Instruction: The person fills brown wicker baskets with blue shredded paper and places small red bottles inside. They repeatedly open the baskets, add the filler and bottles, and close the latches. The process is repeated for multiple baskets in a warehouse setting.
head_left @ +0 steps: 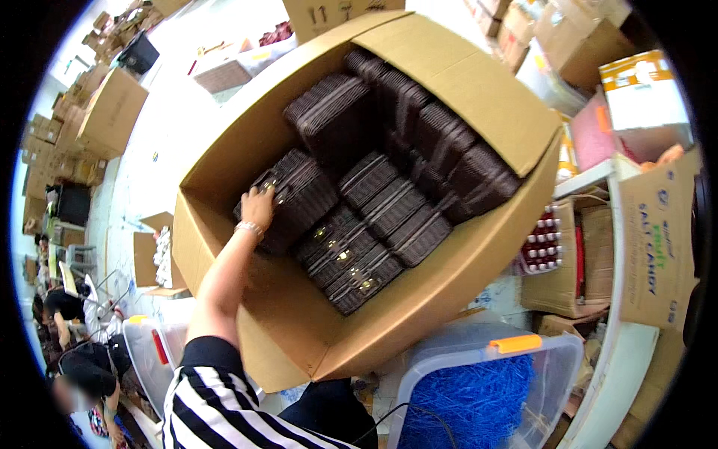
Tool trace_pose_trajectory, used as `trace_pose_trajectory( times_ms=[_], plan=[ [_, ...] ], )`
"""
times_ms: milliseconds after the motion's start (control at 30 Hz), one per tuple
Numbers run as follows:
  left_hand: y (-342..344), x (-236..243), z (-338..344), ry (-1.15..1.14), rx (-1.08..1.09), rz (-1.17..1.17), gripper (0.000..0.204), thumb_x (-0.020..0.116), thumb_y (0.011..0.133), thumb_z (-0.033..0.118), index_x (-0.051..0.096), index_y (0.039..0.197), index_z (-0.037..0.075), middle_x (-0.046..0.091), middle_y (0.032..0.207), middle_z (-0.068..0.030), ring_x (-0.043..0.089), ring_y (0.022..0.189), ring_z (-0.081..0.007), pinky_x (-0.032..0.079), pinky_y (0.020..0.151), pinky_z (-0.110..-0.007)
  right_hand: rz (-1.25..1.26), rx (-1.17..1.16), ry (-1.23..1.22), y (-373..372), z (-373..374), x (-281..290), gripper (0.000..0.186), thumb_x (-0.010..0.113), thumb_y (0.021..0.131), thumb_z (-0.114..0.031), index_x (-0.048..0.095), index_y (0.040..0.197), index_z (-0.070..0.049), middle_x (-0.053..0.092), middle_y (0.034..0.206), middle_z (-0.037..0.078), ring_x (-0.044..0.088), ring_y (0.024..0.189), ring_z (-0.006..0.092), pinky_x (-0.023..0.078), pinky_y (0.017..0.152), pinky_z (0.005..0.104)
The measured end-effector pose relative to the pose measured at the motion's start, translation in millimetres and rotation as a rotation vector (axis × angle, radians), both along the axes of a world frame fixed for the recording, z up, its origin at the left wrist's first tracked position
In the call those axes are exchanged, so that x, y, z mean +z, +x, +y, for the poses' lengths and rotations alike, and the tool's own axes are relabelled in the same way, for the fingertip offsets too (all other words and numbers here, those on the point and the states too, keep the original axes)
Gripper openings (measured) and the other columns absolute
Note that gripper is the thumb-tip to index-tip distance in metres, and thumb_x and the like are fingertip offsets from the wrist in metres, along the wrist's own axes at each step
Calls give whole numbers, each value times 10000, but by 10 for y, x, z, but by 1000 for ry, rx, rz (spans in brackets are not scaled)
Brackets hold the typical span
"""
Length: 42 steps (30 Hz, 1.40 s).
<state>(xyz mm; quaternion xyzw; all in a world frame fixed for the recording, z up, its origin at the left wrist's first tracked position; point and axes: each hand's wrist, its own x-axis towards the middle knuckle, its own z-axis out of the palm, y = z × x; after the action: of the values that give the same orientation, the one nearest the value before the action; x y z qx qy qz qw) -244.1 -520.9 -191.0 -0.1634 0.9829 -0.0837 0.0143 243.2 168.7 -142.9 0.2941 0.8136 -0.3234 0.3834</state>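
In the head view, the left hand (258,208), its fingers partly curled, touches the clasp side of a dark brown, ribbed rectangular case (307,192) at the left inside a large tan cardboard carton (426,299); whether it grips cannot be told, and the right hand is out of view. Similar ribbed boxes (395,202), some with shiny gold-coloured clasps (342,256), stand alongside in rows. A clear plastic tub (561,367) nearby holds stringy blue shreds (475,396).

Green and dark lettering (652,258) runs sideways along the brown cardboard panel (636,224) at far right; from here I see dark symbols (319,15) on the carton (333,28) at top.
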Motion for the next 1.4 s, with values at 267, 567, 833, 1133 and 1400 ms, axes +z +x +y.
trace_pose_trajectory(
  times_ms=[267, 567, 833, 1133, 1400],
  plan=[
    [844, 3529, 1475, 250, -406, 532, 145, 635, 846, 107, 617, 990, 93, 604, 876, -65, 534, 886, -283, 414, 804, -409, 524, -23, 37, -543, -382, 1490, 238, 542, 971, -111, 596, 1176, -3, 667, 1066, 174, 632, 976, 279, 495, 890, 363],
    [1807, 5683, 3086, 145, -1444, 978, 264, 738, 749, 96, 611, 979, 128, 535, 882, -39, 554, 897, -250, 480, 781, -402, 1399, -29, 186, -705, -156, 4653, 137, 640, 863, -4, 683, 993, -10, 680, 966, 144, 648, 872, 296, 510, 796, 364],
    [2858, 5363, 4948, 1136, -1153, 648, 223, 769, 821, 138, 618, 958, 48, 686, 847, -140, 685, 751, -300, 551, 676, -349, 1510, 105, 424, -179, -555, 5097, 229, 794, 758, -157, 685, 924, -44, 575, 1072, 88, 515, 1001, 295, 444, 865, 393],
    [4059, 5078, 5725, 1122, -1576, 348, 227, 716, 868, 220, 576, 804, 54, 606, 663, -126, 634, 592, -305, 495, 532, -390, 1319, -327, 578, 1080, -452, 4606, 149, 793, 729, -76, 698, 841, -52, 573, 1111, 105, 492, 1040, 320, 418, 912, 421],
    [4067, 4994, 6019, 1072, -1806, 339, 229, 775, 800, 171, 610, 860, 25, 711, 884, -177, 699, 721, -314, 564, 614, -364, 1308, -331, 703, 1223, -380, 4344, 163, 751, 778, -84, 743, 939, -113, 565, 1147, 93, 474, 1076, 316, 380, 936, 437]
  ],
)
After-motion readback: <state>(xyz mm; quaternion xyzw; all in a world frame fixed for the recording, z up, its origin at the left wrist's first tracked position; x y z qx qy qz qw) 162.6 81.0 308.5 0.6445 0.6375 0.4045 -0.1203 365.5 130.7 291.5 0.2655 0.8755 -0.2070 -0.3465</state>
